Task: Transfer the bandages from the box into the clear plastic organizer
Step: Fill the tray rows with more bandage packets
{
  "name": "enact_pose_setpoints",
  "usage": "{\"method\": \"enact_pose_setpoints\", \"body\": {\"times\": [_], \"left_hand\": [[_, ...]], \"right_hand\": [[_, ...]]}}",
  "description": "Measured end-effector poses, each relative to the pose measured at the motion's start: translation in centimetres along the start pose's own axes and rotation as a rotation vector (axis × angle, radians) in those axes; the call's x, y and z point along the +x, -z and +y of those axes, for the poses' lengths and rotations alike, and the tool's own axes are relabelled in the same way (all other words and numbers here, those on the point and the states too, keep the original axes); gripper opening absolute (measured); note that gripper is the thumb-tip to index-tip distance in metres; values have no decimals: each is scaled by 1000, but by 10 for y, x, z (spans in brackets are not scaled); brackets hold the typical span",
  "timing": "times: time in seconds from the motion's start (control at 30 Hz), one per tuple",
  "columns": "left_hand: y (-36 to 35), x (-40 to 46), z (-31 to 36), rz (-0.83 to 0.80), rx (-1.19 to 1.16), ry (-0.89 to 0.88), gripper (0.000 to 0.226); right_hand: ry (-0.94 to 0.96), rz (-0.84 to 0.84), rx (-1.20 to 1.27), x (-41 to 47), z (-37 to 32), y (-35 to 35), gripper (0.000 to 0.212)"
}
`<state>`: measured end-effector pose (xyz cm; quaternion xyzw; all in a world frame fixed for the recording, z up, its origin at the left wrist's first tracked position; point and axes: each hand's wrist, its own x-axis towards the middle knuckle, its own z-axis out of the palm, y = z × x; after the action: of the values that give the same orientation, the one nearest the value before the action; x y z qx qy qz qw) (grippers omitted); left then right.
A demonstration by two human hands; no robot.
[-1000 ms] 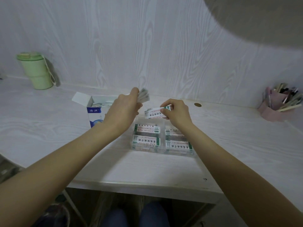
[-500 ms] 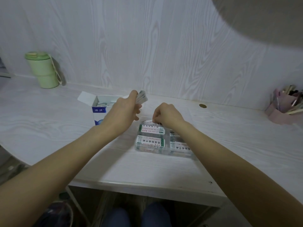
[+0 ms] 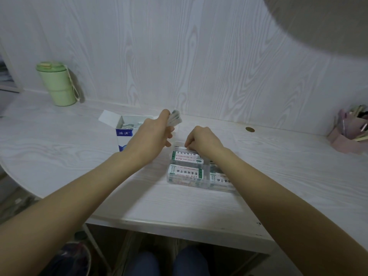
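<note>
Forearms reach out from the bottom corners of the view and meet over the white desk [image 3: 59,148]. My left hand [image 3: 151,136] is raised above the desk with the back of it toward me, wrist a little bent, thumb and fingers pinched around a small fanned stack of bandages [image 3: 175,119] that sticks up past my knuckles. That hand hangs just in front of the open blue-and-white box [image 3: 124,134], which stands on the desk with its flap tipped back; more wrapped bandages lie loose inside it.

My right hand [image 3: 203,139] is lower, knuckles up and fingers curled downward at the far edge of the clear plastic organizer [image 3: 187,181]. The fingertips press against the back of the far-left compartment, on or at a white strip there, but they are turned away from me, so I cannot tell whether they grip a bandage or have let go. The right forearm lies across the organizer's right side and hides part of it.

Within the organizer, green-and-white printed bandage wrappers fill the two left compartments, and another shows in the near-right one beside my arm.

A green lidded cup [image 3: 57,84] stands far left by the wall, and a pink holder of pens [image 3: 352,134] sits far right.
</note>
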<state>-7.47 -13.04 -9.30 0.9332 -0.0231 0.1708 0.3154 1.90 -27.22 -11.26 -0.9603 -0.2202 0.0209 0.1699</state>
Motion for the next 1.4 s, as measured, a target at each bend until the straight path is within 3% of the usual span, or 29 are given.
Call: {"method": "enact_pose_setpoints", "body": {"times": [0.27,0.43,0.5,0.57,0.67,0.9,1.23,1.4], "left_hand": [[1,-1,5,-7,-28,-9,8],[8,-4,14,-71,-396,106,13],[10,-7,14,-111,-536,132,17],[12,-10,13,-144,-612,148,17],[11,-13,15,-200,-643,173,18],[10,-17,22,-295,-799,210,29],[15,-14,17,-182,-720,274,24],[16,-14,17,-183,-760,301,20]], "right_hand": [[-12,-54,-61,-2,-9,5,21],[3,-77,19,-8,-7,16,16],[11,3,176,-19,-7,27,20],[8,45,501,-35,-8,38,22],[33,-80,861,-53,-10,48,25],[37,91,869,-59,-11,46,9],[-32,63,1110,-65,-15,41,11],[-43,56,1092,-66,-16,42,8]]}}
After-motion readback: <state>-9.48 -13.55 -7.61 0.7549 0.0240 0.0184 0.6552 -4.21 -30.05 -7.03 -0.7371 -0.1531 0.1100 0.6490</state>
